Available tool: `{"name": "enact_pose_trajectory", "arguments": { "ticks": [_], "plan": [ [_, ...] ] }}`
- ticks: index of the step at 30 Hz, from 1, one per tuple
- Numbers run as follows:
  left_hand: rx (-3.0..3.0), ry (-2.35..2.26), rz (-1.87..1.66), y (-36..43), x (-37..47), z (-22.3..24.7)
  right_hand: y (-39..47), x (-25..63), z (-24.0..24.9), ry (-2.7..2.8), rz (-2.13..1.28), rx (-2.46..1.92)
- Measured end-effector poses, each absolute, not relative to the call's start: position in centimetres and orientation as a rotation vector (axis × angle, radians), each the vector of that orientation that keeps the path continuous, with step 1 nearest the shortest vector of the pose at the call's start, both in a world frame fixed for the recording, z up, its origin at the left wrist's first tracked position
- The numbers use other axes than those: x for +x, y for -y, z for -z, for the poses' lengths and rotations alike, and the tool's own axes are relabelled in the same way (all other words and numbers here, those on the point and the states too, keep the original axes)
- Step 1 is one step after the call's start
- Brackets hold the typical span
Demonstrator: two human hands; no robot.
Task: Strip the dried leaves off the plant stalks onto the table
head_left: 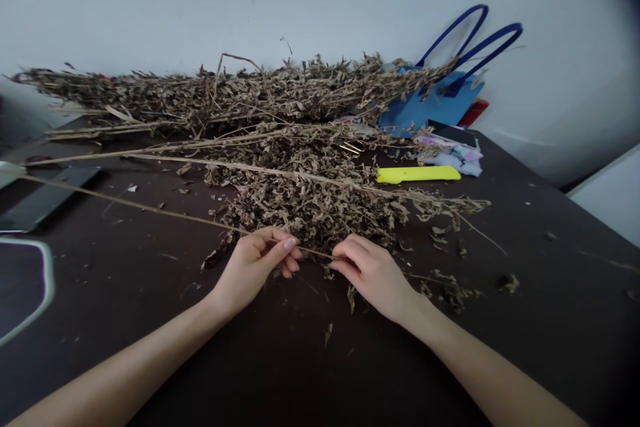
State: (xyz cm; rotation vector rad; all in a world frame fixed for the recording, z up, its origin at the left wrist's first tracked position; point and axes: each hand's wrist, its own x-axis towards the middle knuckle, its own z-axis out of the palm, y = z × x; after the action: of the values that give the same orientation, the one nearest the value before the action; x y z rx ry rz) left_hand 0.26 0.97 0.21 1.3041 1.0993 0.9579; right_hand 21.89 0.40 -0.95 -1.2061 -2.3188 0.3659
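A long, thin dried plant stem (165, 212) runs from the left side of the table through both hands. My left hand (260, 257) is closed on it, thumb pressed against the fingers. A short way to the right, my right hand (367, 270) pinches the same stem between thumb and fingertips. Past that hand the stem's leafy end (447, 288) lies low over the table. Just behind my hands is a heap of crumpled dried leaves (310, 200). Two more long dried stalks (270, 170) lie across this heap.
A thick bundle of dried plants (280, 90) lies along the wall. Right of the heap are a yellow cutter-like tool (419, 174), gold-handled scissors (353, 146), a blue bag (425, 107) and a phone (451, 133) on cloth. A dark flat device (47, 197) and white cable (49, 273) lie left.
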Motion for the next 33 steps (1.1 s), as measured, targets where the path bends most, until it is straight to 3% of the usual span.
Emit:
{"name": "enact_pose_trajectory", "arguments": {
  "ticks": [33],
  "plan": [
    [1.386, -1.072, -0.931, -0.74, 0.37, 0.21, -0.29, 21.9, 0.78, 2.381, -0.338, -0.989]
  ]
}}
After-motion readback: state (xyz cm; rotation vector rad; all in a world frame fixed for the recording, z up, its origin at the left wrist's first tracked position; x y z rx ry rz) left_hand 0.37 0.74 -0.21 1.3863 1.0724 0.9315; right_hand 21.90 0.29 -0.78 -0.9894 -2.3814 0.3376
